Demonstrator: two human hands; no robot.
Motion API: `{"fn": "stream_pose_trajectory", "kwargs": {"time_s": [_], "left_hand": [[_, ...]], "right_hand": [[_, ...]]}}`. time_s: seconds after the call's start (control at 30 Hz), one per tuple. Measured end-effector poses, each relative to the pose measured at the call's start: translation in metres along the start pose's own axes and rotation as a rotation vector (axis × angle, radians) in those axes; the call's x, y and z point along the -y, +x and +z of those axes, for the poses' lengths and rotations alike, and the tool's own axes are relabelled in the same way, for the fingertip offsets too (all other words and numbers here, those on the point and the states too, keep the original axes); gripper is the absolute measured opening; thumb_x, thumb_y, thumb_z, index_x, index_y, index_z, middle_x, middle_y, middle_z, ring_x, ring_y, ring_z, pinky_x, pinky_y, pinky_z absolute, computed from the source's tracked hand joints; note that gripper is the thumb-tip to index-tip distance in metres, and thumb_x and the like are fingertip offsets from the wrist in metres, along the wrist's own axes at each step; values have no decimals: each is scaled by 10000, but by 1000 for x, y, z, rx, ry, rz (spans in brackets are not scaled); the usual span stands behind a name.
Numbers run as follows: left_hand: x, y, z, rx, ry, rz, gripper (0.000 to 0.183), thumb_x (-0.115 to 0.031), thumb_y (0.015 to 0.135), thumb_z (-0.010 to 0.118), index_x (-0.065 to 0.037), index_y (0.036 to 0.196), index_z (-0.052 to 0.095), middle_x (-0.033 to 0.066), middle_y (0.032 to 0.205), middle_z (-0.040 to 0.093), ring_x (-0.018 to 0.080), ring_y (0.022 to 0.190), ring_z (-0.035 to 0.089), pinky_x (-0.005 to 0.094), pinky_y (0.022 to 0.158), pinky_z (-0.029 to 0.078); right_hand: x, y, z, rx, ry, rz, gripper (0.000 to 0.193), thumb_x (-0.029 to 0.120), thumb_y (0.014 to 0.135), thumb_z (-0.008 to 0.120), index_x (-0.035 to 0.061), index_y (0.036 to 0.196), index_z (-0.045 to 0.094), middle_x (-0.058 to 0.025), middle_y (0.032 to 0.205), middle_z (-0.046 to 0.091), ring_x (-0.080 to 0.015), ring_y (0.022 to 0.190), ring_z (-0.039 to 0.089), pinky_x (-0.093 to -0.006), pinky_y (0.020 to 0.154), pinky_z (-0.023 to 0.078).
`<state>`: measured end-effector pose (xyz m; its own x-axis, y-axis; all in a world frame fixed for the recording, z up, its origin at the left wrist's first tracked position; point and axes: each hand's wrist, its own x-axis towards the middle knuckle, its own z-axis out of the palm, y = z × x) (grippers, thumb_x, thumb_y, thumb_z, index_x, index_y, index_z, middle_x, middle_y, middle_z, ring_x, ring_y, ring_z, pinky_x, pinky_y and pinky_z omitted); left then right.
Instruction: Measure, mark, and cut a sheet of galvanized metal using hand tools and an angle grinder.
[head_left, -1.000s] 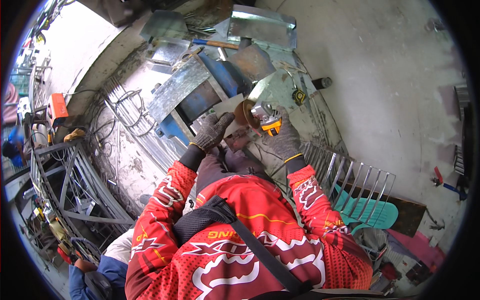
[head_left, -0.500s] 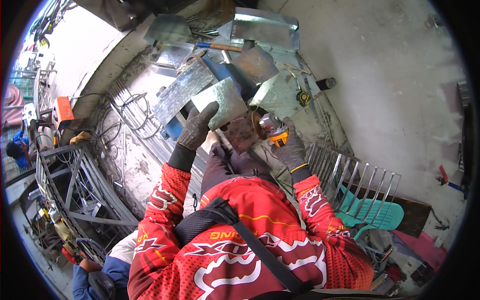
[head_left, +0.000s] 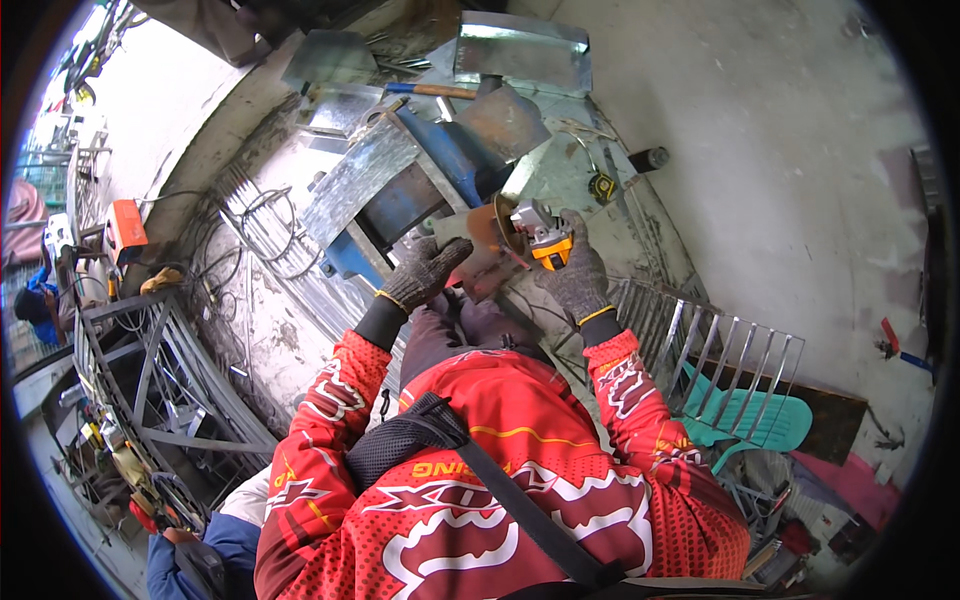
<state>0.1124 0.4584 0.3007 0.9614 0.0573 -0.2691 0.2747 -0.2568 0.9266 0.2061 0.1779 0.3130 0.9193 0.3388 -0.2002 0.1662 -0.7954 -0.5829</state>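
My right hand, in a dark grey knitted glove, is closed around an angle grinder with an orange-and-black body and a silver head. Its brown disc faces left, close to a small metal sheet. That sheet is tilted, so little of its face shows. The gloved left hand grips its near side; part of the fingers is hidden. Just beyond stands a blue metal frame, with a long galvanized plate lying along its left side.
Further off are a hammer, a bent galvanized sheet and a tape measure. Metal bars and cables lie to the left. A metal rack and a green chair stand right. Another person is at lower left.
My left hand has come down and nearer, tilting the small sheet from face-up to nearly edge-on beside the disc. The grinder has shifted slightly up and left.
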Motion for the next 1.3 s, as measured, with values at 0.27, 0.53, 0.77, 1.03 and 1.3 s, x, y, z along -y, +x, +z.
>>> {"fn": "stream_pose_trajectory", "kwargs": {"time_s": [0.27,0.53,0.77,1.03,1.3], "left_hand": [[-3,7,-16,-99,-379,-142,371,-335,1037,672,16,1138,736,91,976,765,174,875,697,364,771,544],[49,14,-55,-220,-191,141,335,-283,1044,649,18,1189,662,118,1003,732,223,832,729,371,749,582],[-5,10,-44,-106,-314,-6,337,-260,1045,653,26,1225,653,102,1017,731,194,854,720,366,770,579],[-11,8,-7,10,-233,-108,315,-291,1040,685,-3,1159,732,-12,1048,732,69,944,609,303,850,529],[10,12,4,-58,-245,-91,424,-382,1027,675,35,1075,737,84,886,747,125,817,613,377,761,521]], "right_hand": [[4,-8,5,69,17,-77,952,276,785,857,180,1558,310,-211,1376,628,-440,1150,674,-517,918,564],[-5,-17,8,251,-6,43,991,315,772,862,187,1569,288,-203,1390,617,-435,1160,671,-500,943,561],[-27,-11,10,197,536,116,1092,-19,682,894,98,1582,288,-128,1412,557,-242,1267,577,-381,1073,495],[-17,-2,9,262,840,91,1062,13,675,896,63,1554,301,-141,1454,547,-266,1315,580,-389,1112,485],[-9,-1,13,287,851,94,1089,-56,681,886,101,1578,291,-104,1433,549,-235,1284,573,-377,1085,494]]}}
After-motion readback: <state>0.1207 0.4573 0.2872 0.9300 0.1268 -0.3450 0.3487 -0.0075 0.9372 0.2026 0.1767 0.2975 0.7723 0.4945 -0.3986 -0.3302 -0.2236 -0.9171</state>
